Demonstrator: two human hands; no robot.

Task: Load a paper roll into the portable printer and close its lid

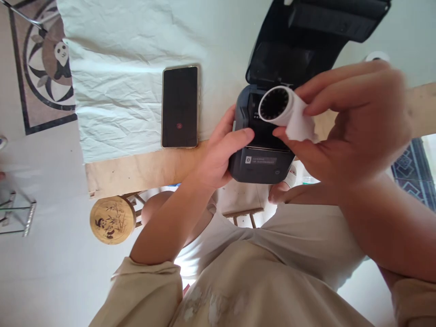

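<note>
Right hand [361, 120] pinching paper roll [298, 113]; left hand [223, 147] gripping printer [259, 168] (lid [282, 59] cropped above).

I note a dark grey printer [260, 168], its lid [291, 52] black; a white paper roll [301, 119], dark inside; a phone [180, 104], black-screened with one red mark; pale green cloth [119, 86]; tan stool [117, 217], panda-and-bamboo picture; brown floor panel [52, 52], ringed panda; khaki shirt [245, 277], pale-blotched.

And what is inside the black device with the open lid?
A dark compartment with small white print shows. What lies behind the white roll in the right hand is hidden.
</note>
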